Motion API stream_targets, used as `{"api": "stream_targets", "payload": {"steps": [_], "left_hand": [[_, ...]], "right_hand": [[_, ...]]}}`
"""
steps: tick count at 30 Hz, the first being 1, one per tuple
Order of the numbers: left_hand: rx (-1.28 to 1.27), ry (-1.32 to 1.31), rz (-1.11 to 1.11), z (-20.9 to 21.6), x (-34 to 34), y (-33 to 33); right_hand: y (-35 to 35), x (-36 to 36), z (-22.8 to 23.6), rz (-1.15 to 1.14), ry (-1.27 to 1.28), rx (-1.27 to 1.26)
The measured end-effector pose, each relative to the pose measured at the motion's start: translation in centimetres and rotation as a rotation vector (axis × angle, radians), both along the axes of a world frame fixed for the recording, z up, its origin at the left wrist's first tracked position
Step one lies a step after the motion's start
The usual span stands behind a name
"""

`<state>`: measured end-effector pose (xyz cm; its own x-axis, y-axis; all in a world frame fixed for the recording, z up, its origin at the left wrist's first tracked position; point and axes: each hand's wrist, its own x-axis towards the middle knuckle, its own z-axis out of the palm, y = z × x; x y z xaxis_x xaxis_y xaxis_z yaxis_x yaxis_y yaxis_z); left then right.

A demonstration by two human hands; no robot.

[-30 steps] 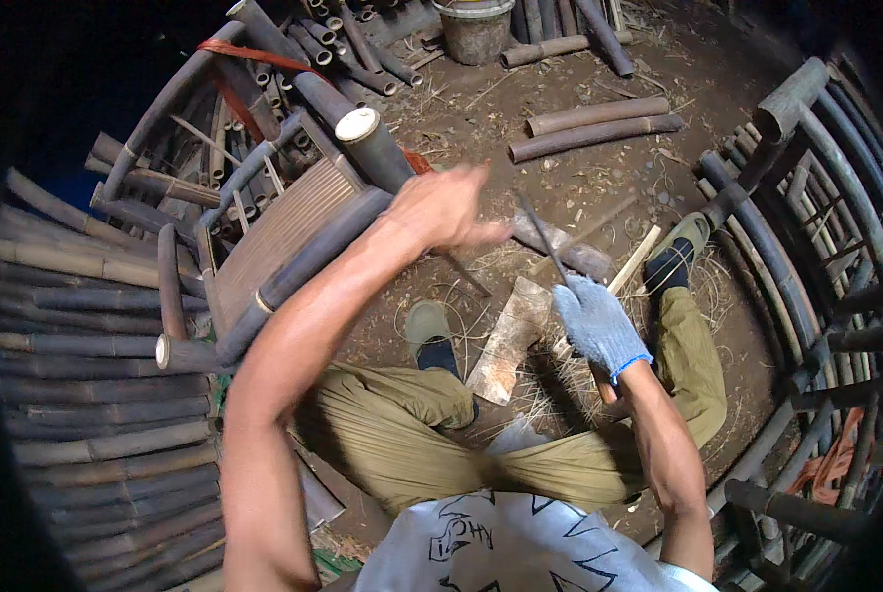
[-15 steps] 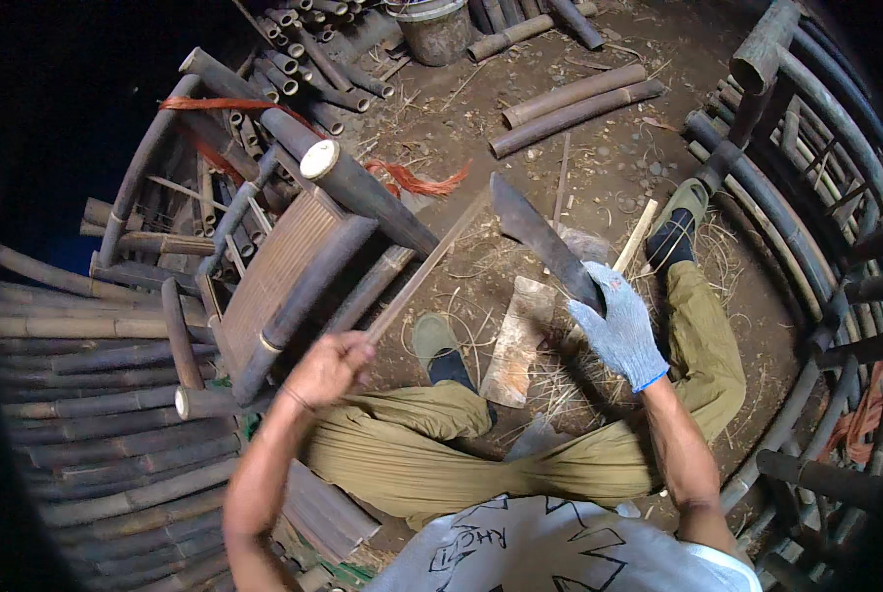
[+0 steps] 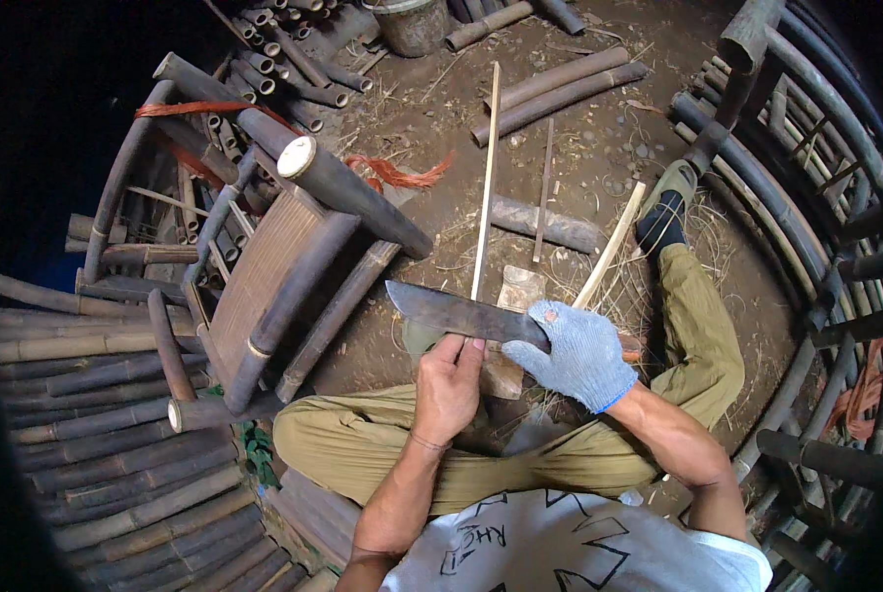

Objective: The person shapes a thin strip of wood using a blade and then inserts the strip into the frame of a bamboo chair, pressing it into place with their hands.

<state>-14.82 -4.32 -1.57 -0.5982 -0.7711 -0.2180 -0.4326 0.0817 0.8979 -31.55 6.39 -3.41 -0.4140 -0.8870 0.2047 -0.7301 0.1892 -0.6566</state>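
My bare left hand (image 3: 447, 387) pinches the near end of a thin, pale bamboo strip (image 3: 488, 183), which points up and away from me. In a blue-grey knit glove, my right hand (image 3: 581, 353) grips the handle of a machete (image 3: 461, 314). Its broad dark blade lies crosswise over the strip, just above my left fingertips, with the tip to the left. The blade hides the strip where they cross; whether they touch I cannot tell. Below and beyond the hands, a wooden block (image 3: 520, 288) rests on the ground, partly covered by the knife and glove.
At the left stands a bamboo chair (image 3: 273, 286) beside a slatted bamboo surface (image 3: 135, 444). Another bamboo frame (image 3: 826, 207) curves along the right. Cut bamboo poles (image 3: 560, 99), a bucket (image 3: 412, 25) and a round bamboo piece (image 3: 550, 225) lie or stand ahead. Shavings litter the dirt floor.
My left hand has moved right with the strip, which has swung to point nearly straight ahead. The machete has turned from pointing up-left to lying crosswise over the strip.
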Motion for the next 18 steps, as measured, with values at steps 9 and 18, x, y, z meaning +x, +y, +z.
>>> {"api": "stream_targets", "payload": {"steps": [9,18], "left_hand": [[0.047,-0.045,-0.056,0.0,3.8,4.8],[0.162,-0.114,-0.122,2.1,14.9,8.3]], "right_hand": [[-2.0,-5.4,-0.6,-0.239,0.001,0.233],[-2.2,-16.4,-3.5,-0.407,-0.019,0.184]]}}
